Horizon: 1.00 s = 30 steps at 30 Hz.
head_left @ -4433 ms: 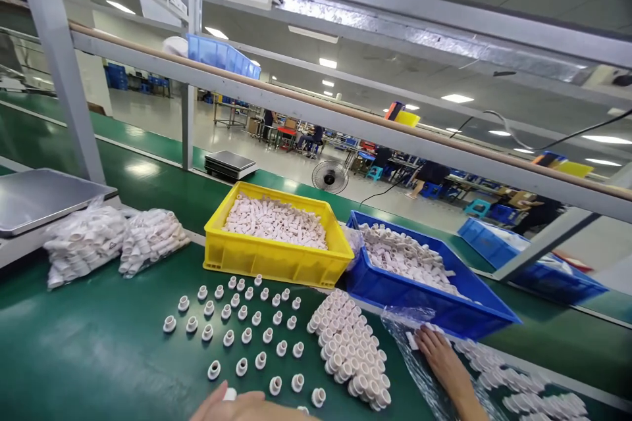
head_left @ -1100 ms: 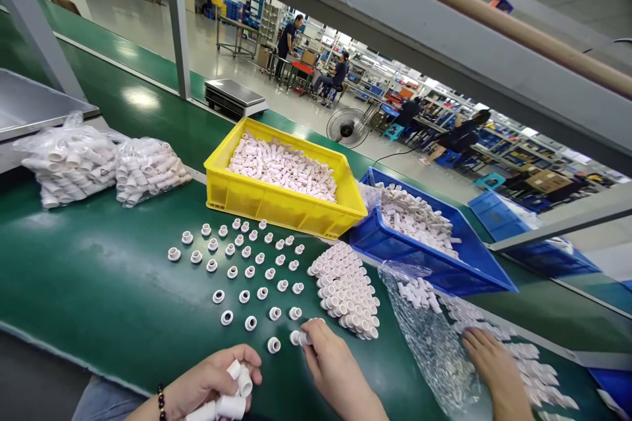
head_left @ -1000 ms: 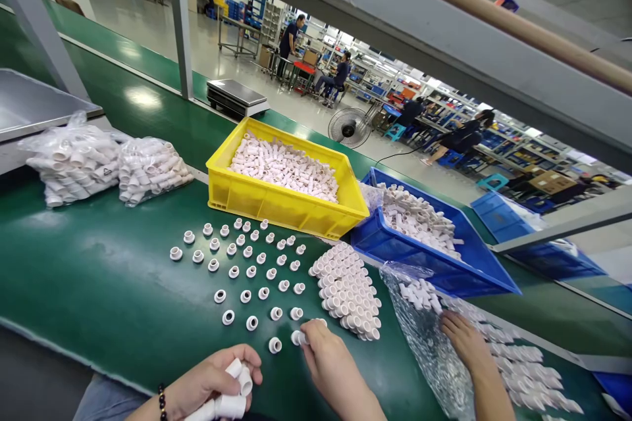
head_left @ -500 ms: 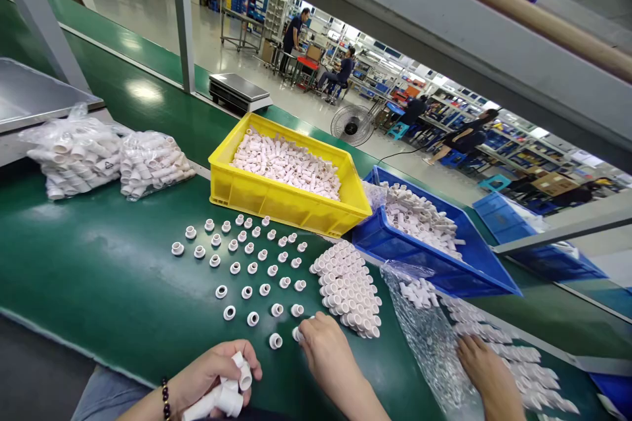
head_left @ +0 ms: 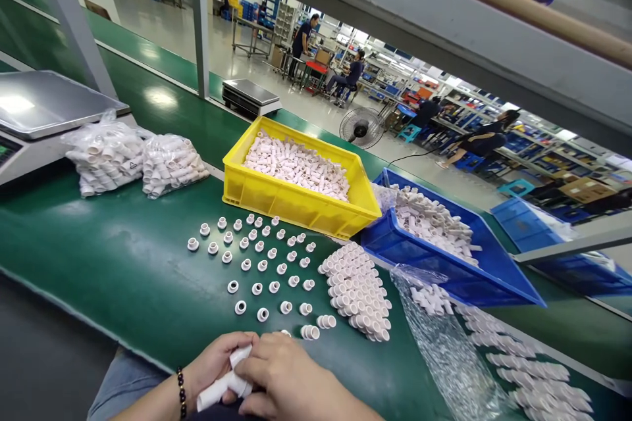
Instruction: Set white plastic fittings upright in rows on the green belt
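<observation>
My left hand (head_left: pixel 220 362), with a dark bead bracelet at the wrist, is closed around white plastic pipe fittings (head_left: pixel 220 388) near the front edge of the green bench. Against it, my right hand (head_left: pixel 291 375) has its fingers bent over the same fittings; its fingertips are partly hidden. Beyond the hands, flanged white fittings (head_left: pixel 259 246) stand in spaced rows. Two longer white fittings (head_left: pixel 309 332) are just past my right hand. Farther right, a block of closely packed white fittings (head_left: pixel 355 293) rests on the bench.
A yellow bin (head_left: pixel 296 207) and a blue bin (head_left: pixel 444 270) hold many white fittings. Bagged fittings (head_left: pixel 108 158) lie beside a scale (head_left: pixel 54 102) at left. Clear plastic (head_left: pixel 439 348) and more fitting rows (head_left: pixel 538 368) lie at right. A metal post (head_left: pixel 201 33) rises behind.
My right hand has left the fitting on the bench and moved left to the fittings in my left hand. Another person's hand at the right has gone out of view. The camera view has shifted.
</observation>
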### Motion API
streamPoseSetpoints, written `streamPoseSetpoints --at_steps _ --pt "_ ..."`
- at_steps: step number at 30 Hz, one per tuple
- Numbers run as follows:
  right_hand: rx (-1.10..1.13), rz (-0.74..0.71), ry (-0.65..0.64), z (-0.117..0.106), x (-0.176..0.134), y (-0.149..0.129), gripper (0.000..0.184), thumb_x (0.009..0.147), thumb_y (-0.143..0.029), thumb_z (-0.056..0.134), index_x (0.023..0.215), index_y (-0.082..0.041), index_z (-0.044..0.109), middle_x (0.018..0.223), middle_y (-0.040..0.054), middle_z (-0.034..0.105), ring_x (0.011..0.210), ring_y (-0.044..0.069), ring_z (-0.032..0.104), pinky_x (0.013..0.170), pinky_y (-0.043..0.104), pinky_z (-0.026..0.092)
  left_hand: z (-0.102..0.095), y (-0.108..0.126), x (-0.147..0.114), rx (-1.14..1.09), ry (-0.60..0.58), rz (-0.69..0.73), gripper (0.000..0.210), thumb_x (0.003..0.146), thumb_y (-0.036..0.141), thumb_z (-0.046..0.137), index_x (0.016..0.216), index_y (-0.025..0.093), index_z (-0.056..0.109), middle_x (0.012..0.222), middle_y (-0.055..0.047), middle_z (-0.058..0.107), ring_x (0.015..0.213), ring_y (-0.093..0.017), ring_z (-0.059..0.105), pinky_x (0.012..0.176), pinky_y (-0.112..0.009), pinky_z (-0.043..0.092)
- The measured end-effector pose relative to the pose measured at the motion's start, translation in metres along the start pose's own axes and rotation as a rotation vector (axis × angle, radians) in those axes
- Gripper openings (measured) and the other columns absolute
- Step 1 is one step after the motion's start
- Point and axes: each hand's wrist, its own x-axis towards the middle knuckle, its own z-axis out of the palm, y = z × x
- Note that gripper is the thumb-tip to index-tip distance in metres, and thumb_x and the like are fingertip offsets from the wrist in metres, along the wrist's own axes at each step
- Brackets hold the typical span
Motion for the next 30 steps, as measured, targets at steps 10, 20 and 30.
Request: streamPoseSetpoints --at_steps 10,20,30 --pt "0.218 0.096 0.095 -0.013 -0.006 0.002 0.016 0.075 -0.019 0.052 0.091 -0.019 0.056 0.088 0.0008 0.059 0.081 0.012 0.053 0.072 0.019 0.04 0.008 0.0 -0.006 0.118 -0.031 0.032 0.01 0.064 0.017 0.052 0.073 0.014 0.052 0.048 0.001 0.054 0.031 -0.009 0.046 0.025 -0.015 0.028" --pt "-0.11 0.699 0.23 -0.039 -0.058 0.053 0.022 0.085 -0.017 0.041 0.102 -0.019 0.055 0.088 0.0055 0.062 0.081 0.019 0.057 0.071 0.03 0.042 0.007 0.002 -0.006 0.226 -0.127 -0.006 0.017 0.063 0.014 0.055 0.079 0.015 0.051 0.068 -0.007 0.064 0.041 -0.012 0.054 0.026 -0.014 0.031" --pt "-0.224 0.667 0.173 -0.026 -0.05 0.065 0.015 0.079 -0.01 0.049 0.083 -0.019 0.06 0.08 0.0026 0.061 0.077 0.017 0.052 0.07 0.028 0.033 0.004 0.001 -0.007 0.265 -0.116 0.019 0.025 0.073 0.038 0.059 0.077 0.014 0.055 0.052 -0.003 0.059 0.036 -0.008 0.046 0.026 -0.014 0.027"
